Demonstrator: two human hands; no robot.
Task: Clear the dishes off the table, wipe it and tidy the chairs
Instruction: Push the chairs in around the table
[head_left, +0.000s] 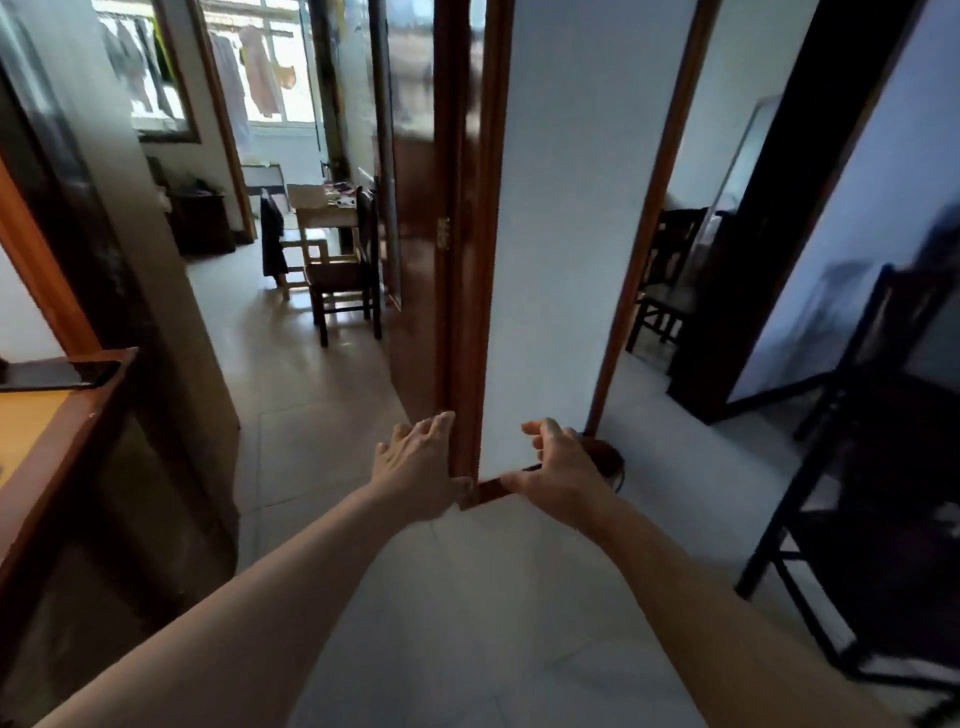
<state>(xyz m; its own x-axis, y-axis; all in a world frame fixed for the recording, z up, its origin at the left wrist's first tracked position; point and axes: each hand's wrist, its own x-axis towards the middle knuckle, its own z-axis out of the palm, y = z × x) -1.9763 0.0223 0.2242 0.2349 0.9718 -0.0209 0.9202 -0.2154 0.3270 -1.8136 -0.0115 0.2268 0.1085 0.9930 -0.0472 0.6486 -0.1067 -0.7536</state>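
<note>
A: Where are the hands?

B: Both reach forward, bare-armed, over the pale tiled floor (467, 597). The left hand (418, 467) is spread, fingers loose, holding nothing. The right hand (558, 470) is half curled with the thumb out, also holding nothing.

A: Are they touching anything?

B: I cannot tell. In the picture they sit on either side of the foot of a brown door frame (470, 260) and the white wall (561, 234) beside it.

A: And the table?

B: A light wooden table (324, 210) stands in the far room through the left doorway, with a cardboard box and small cluttered things on it, too blurred to name. 2 chairs sit by it: a dark wooden chair (345, 283) on the near side and a pale chair (296, 257) with a dark garment draped over it.

A: Anything closer?

B: A wooden counter (57, 421) at the left edge with a dark phone (57, 374) lying on it. At the right edge stands a black chair (872, 493), and another dark chair (670, 291) shows through the right doorway. Laundry (254, 67) hangs by the far window.
</note>
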